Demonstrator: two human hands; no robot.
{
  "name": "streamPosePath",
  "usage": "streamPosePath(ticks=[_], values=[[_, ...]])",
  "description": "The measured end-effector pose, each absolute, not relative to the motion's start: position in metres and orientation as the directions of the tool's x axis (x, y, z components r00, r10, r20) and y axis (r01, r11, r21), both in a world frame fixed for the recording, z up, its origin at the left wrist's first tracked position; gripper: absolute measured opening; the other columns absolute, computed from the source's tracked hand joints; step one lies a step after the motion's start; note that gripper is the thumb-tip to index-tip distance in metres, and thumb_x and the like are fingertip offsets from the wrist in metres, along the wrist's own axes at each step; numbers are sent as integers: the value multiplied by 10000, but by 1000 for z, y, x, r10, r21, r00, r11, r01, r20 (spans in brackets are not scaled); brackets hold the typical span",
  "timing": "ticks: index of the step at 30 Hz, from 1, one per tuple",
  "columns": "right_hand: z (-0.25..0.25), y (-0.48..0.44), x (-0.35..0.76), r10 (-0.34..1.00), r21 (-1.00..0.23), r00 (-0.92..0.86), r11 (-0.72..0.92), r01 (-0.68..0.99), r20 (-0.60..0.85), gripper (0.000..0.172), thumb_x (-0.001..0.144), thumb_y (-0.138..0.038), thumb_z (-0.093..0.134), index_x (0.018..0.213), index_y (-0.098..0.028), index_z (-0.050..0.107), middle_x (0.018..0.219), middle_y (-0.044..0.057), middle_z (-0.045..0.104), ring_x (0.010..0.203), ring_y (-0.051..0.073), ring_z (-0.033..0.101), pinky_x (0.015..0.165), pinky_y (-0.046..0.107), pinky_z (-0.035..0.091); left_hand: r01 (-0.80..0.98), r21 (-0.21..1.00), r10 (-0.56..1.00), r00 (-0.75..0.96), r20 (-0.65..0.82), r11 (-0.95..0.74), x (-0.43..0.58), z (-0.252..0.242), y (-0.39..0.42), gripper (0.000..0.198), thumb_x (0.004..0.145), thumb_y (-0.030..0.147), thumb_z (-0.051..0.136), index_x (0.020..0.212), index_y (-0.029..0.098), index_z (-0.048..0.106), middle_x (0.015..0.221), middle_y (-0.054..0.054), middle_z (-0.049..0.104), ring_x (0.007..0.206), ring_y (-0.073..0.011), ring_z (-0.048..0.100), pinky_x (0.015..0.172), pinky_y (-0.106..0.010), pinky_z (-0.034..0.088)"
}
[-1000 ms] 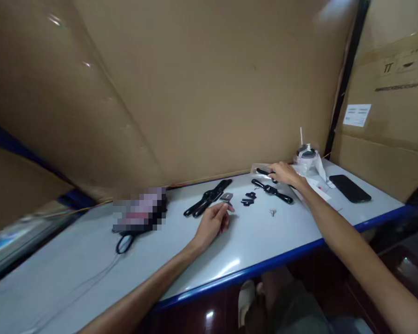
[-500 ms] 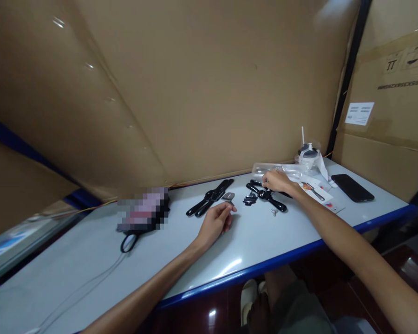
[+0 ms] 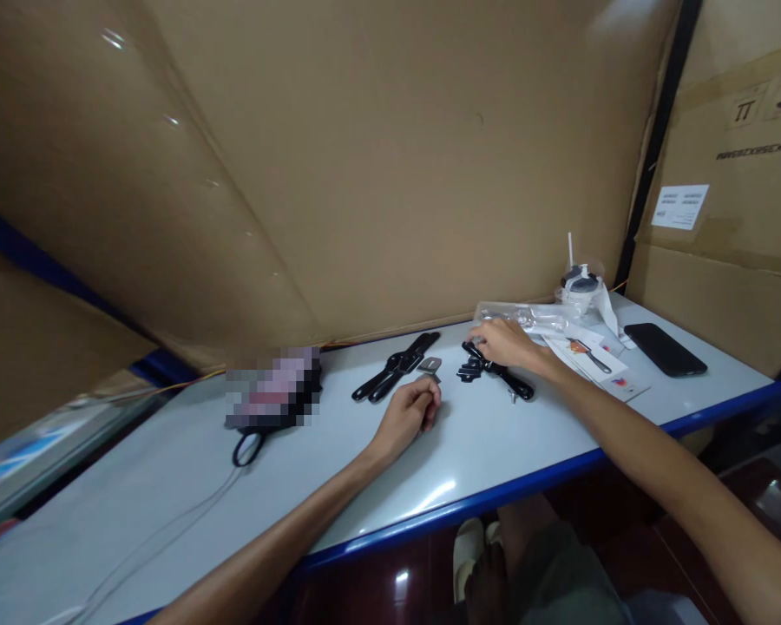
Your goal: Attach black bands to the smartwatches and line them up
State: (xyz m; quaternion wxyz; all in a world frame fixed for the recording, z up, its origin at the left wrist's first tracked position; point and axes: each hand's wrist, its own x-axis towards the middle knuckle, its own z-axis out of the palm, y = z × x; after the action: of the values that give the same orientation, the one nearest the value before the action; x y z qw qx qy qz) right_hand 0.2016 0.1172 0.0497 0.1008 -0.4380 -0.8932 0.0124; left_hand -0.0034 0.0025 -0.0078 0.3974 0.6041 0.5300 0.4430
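Observation:
My left hand [image 3: 404, 411] rests on the table with its fingers curled in. Whatever may be inside it is hidden. Just beyond its fingertips lies a small grey metal plate [image 3: 430, 365]. To its left sit several glossy black handled pieces [image 3: 389, 375], laid across each other. My right hand [image 3: 508, 342] reaches over another black handled piece [image 3: 518, 384], its fingers closed at the far end of a black handle [image 3: 469, 349]. Below those fingers are small black clip-like parts [image 3: 469, 371]. A small silver wing-shaped screw [image 3: 512, 397] lies beside the handle's near end.
Clear plastic packaging [image 3: 527, 313] and a lidded cup with a straw [image 3: 580, 291] stand at the back. Printed cards [image 3: 595, 365] and a black phone [image 3: 665, 349] lie to the right. A blurred-out black-edged object with a strap loop [image 3: 248, 447] is at left. Cardboard [image 3: 390, 174] walls the table's back.
My right hand has shifted left and closer over the crossed black handles. My left hand's fingers have curled in, away from the metal plate. The view has turned slightly.

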Motion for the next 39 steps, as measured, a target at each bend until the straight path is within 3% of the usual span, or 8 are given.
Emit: streamPosePath(ticks=[4, 12, 20, 24, 27, 31, 34, 39], values=[[42, 107, 193, 702, -40, -694, 707, 706, 161, 331, 898, -179, 549, 1163, -186, 746, 1195, 154, 717, 1080, 279, 670, 839, 319, 454, 319, 939, 991, 52, 120, -131, -3, -7, 2, 98, 705, 234, 464, 634, 194, 517, 476, 64, 456, 370, -70, 428, 386, -180, 281], [42, 115, 199, 754, 28, -643, 646, 763, 135, 349, 827, -74, 545, 1097, -134, 758, 1192, 179, 722, 1082, 288, 672, 835, 322, 457, 324, 938, 992, 57, 113, -126, -4, -7, 2, 116, 731, 255, 479, 662, 191, 547, 468, 69, 452, 369, -70, 416, 393, -181, 281], [56, 112, 204, 805, -57, -570, 584, 809, 161, 307, 896, -123, 520, 1058, -156, 779, 1108, 173, 747, 1015, 285, 692, 806, 328, 462, 362, 921, 973, -117, 197, -143, -6, -5, -1, 136, 806, 319, 514, 830, 203, 579, 564, 48, 485, 429, -115, 450, 426, -226, 319], [73, 102, 209, 763, -58, -646, 644, 763, -26, 166, 855, -162, 633, 937, -155, 777, 1017, 152, 754, 924, 265, 698, 715, 305, 443, 769, 604, 860, -147, 488, -211, -25, 0, 1, 224, 857, 284, 537, 1061, 214, 597, 891, -52, 643, 795, -210, 609, 694, -319, 484], [79, 95, 211, 720, -75, -683, 679, 730, -126, 138, 848, -197, 669, 931, -153, 771, 956, 130, 749, 877, 242, 693, 680, 288, 426, 958, 253, 875, -2, 485, -138, -42, 1, 6, 303, 899, 270, 510, 1177, 191, 599, 1159, -145, 640, 1055, -294, 590, 898, -420, 484], [80, 92, 209, 735, -40, -678, 677, 735, -23, 199, 890, -190, 599, 979, -129, 766, 1027, 156, 743, 907, 248, 688, 673, 296, 414, 997, -80, 924, 20, 382, 12, -60, 0, 12, 363, 949, 285, 446, 1224, 116, 611, 1211, -223, 627, 1120, -355, 573, 938, -466, 459], [78, 95, 209, 741, -31, -672, 672, 740, 26, 212, 908, -195, 583, 985, -120, 766, 1037, 167, 742, 928, 259, 686, 696, 304, 417, 976, -196, 958, -37, 284, 96, -66, 0, 14, 376, 981, 341, 397, 1122, 98, 647, 1108, -226, 664, 1069, -366, 606, 887, -454, 467], [67, 108, 208, 750, -99, -653, 661, 744, 108, 234, 942, -252, 574, 1015, -143, 767, 1059, 162, 743, 944, 267, 683, 724, 310, 421, 967, -221, 972, -74, 225, 125, -63, 5, 21, 453, 1001, 458, 369, 1108, 101, 627, 1071, -229, 700, 1050, -370, 645, 844, -423, 472]])
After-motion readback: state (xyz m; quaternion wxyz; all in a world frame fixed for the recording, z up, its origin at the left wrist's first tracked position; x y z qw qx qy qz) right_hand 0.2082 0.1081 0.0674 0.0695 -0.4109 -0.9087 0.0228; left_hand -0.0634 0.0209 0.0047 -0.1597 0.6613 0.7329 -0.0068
